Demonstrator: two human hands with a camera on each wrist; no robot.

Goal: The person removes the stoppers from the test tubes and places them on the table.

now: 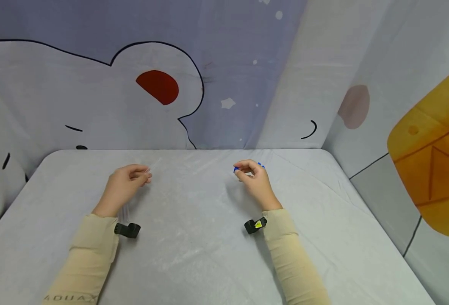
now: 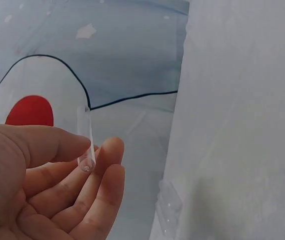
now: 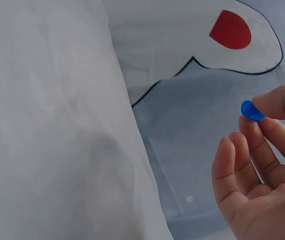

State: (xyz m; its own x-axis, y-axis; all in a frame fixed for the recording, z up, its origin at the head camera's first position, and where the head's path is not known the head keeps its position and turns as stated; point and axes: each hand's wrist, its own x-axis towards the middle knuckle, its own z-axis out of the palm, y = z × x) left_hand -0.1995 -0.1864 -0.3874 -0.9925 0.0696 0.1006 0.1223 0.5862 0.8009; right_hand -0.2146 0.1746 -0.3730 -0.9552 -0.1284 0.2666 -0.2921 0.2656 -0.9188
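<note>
My left hand (image 1: 122, 188) pinches a small clear test tube (image 2: 84, 125) between thumb and fingers. In the left wrist view the tube stands nearly upright, its rounded end down by the fingers. My right hand (image 1: 256, 185), apart from the left, holds a small blue cap (image 3: 252, 111) between thumb and fingertip, its other fingers loosely bent. More blue caps (image 1: 261, 165) lie just behind the right hand, mostly hidden by it. Several clear tubes (image 1: 124, 214) lie on the table beside the left wrist, partly covered by that arm.
A white cloth covers the table (image 1: 186, 237). Printed fabric walls (image 1: 239, 76) rise at the back and both sides. Each wrist wears a black camera, the left camera (image 1: 128, 230) close to the lying tubes.
</note>
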